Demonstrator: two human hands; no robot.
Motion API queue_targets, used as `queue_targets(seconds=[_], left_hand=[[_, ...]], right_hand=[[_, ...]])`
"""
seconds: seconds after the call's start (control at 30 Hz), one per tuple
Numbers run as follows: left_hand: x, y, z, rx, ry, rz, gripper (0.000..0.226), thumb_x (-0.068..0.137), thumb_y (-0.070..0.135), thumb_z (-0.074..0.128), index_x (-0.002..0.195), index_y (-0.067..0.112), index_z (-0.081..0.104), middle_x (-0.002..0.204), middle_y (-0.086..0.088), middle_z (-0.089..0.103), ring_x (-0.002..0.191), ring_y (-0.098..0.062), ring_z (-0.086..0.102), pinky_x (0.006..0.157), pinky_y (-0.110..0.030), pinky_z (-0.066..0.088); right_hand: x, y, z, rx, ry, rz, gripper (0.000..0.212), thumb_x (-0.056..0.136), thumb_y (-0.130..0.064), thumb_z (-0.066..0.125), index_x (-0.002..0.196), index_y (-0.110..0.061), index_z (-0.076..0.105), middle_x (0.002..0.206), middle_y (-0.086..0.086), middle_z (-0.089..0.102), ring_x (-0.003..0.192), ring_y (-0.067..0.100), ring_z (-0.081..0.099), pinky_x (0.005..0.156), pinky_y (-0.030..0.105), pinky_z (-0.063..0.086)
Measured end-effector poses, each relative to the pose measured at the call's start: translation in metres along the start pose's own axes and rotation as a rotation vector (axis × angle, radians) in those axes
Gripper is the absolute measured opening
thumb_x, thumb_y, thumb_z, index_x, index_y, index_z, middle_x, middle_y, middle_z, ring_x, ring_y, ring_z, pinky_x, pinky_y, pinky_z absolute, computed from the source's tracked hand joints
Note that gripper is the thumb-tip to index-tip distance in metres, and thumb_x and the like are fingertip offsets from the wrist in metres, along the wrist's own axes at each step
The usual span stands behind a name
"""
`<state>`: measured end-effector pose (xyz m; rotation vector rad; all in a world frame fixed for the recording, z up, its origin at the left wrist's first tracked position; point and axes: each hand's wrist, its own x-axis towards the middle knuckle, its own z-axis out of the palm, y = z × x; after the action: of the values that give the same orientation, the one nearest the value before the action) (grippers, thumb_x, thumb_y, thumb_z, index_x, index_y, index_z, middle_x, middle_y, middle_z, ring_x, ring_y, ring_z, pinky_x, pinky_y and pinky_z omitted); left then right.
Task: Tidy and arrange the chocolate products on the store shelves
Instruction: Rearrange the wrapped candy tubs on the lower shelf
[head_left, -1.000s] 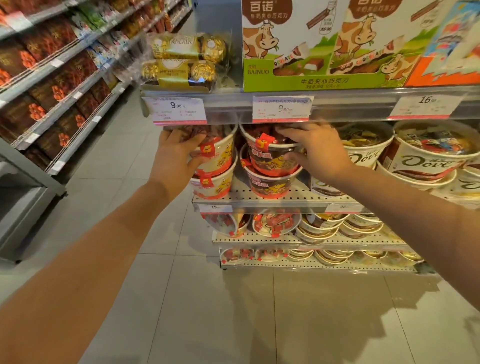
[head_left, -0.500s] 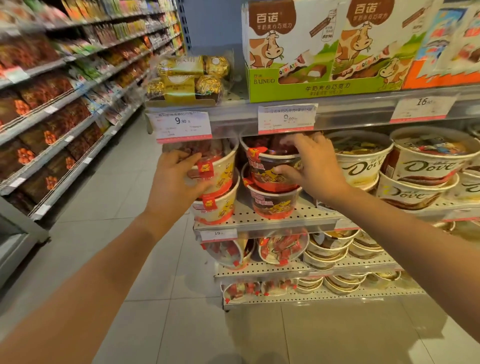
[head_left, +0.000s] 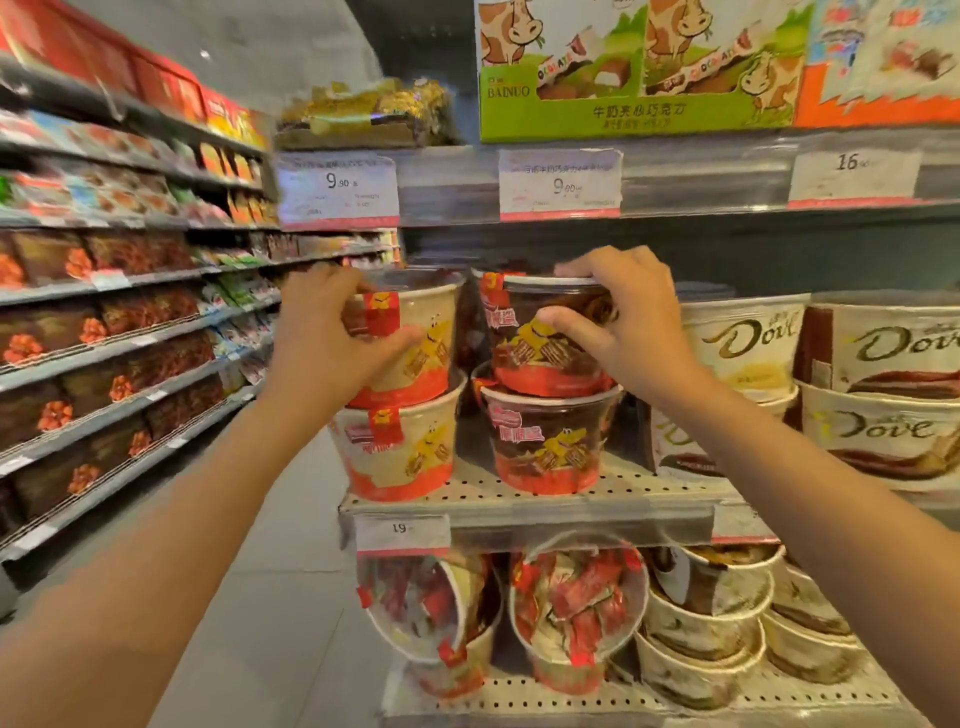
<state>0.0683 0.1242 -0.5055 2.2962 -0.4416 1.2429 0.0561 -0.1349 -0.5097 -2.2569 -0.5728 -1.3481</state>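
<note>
- head view: left hand (head_left: 324, 338) grips the beige chocolate tub (head_left: 415, 343), red-banded with a clear lid, stacked on its twin near the perforated shelf's (head_left: 530, 501) left front corner.
- right hand (head_left: 618, 327) grips the brown chocolate tub (head_left: 540, 338), likewise stacked, just beside the dove tubs (head_left: 743, 338).

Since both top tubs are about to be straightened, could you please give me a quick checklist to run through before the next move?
1. Left hand grips the beige top tub: ok.
2. Right hand grips the brown top tub: ok.
3. Lower beige tub seated on the shelf: ok.
4. Lower brown tub upright: ok.
5. Top tubs centred on the lower ones: cannot tell.
6. Dove tubs clear of the right hand: ok.
</note>
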Motion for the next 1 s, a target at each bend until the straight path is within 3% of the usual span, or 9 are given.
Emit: queue_targets(seconds=[0.27,0.43,0.53,0.6,0.7,0.77,0.83,0.9,1.0], left_hand=[[-0.003,0.000,0.007,-0.053,0.079,0.010,0.042,0.068,0.044,0.077,0.088,0.013,0.058,0.096,-0.006,0.056,0.090,-0.022,0.053,0.074,-0.033,0.045],[0.000,0.001,0.007,0.139,0.022,0.018,0.043,0.073,0.053,0.068,0.087,0.018,0.048,0.097,-0.010,0.051,0.097,-0.030,0.048,0.080,-0.041,0.044],[-0.010,0.006,0.011,0.247,0.082,0.016,0.054,0.079,0.052,0.062,0.118,0.018,0.050,0.125,-0.014,0.047,0.118,-0.031,0.040,0.099,-0.048,0.036],[-0.030,0.009,0.017,0.232,0.157,0.041,0.063,0.085,0.043,0.060,0.138,0.020,0.035,0.147,-0.015,0.028,0.136,-0.032,0.024,0.110,-0.049,0.023],[-0.083,0.006,0.028,0.058,0.289,0.113,0.063,0.087,0.031,0.056,0.141,0.014,0.028,0.150,-0.017,0.022,0.140,-0.029,0.018,0.113,-0.045,0.020],[-0.126,-0.005,0.033,-0.058,0.310,0.081,0.056,0.084,0.029,0.055,0.133,0.011,0.033,0.140,-0.018,0.034,0.131,-0.028,0.028,0.109,-0.040,0.026],[-0.163,-0.021,0.040,-0.066,0.272,0.065,0.046,0.083,0.032,0.051,0.120,0.006,0.041,0.121,-0.018,0.045,0.116,-0.028,0.039,0.099,-0.037,0.034],[-0.193,-0.039,0.047,-0.050,0.191,0.059,0.035,0.081,0.033,0.048,0.105,0.009,0.045,0.101,-0.008,0.046,0.096,-0.019,0.041,0.083,-0.026,0.034],[-0.228,-0.058,0.059,-0.053,0.019,0.070,0.013,0.081,0.026,0.049,0.080,0.014,0.045,0.078,0.005,0.041,0.070,-0.007,0.034,0.063,-0.018,0.029]], right_hand=[[0.000,0.005,0.013,-0.025,0.119,-0.040,0.033,0.083,-0.044,0.062,0.104,-0.018,0.060,0.108,-0.002,0.060,0.101,0.016,0.047,0.086,0.029,0.031],[0.000,-0.003,0.010,-0.035,0.082,0.000,0.039,0.084,-0.042,0.063,0.115,-0.018,0.059,0.119,0.005,0.048,0.112,0.019,0.042,0.092,0.026,0.032],[-0.010,-0.006,0.011,-0.066,0.089,0.024,0.048,0.088,-0.037,0.059,0.131,-0.019,0.049,0.127,0.005,0.044,0.121,0.019,0.038,0.100,0.028,0.035],[-0.023,-0.009,0.012,-0.077,0.094,0.004,0.057,0.091,-0.029,0.056,0.142,-0.018,0.034,0.140,0.006,0.038,0.136,0.022,0.026,0.112,0.036,0.027],[-0.063,-0.013,0.009,-0.055,0.204,-0.062,0.060,0.093,-0.023,0.052,0.145,-0.013,0.025,0.150,0.007,0.028,0.142,0.023,0.016,0.117,0.036,0.015],[-0.106,-0.012,0.008,0.025,0.247,-0.136,0.049,0.091,-0.020,0.052,0.136,-0.010,0.037,0.140,0.011,0.040,0.134,0.022,0.032,0.111,0.032,0.026],[-0.152,-0.005,0.008,0.076,0.156,-0.188,0.028,0.089,-0.021,0.049,0.116,-0.012,0.050,0.115,0.008,0.055,0.110,0.016,0.049,0.094,0.029,0.040],[-0.187,0.009,0.010,0.070,-0.048,-0.206,0.017,0.089,-0.025,0.046,0.093,-0.013,0.058,0.086,-0.001,0.058,0.081,0.010,0.053,0.071,0.025,0.042],[-0.225,0.034,0.017,-0.062,-0.386,-0.238,0.031,0.091,-0.037,0.042,0.073,-0.021,0.061,0.065,-0.011,0.056,0.060,0.006,0.053,0.054,0.018,0.038]])
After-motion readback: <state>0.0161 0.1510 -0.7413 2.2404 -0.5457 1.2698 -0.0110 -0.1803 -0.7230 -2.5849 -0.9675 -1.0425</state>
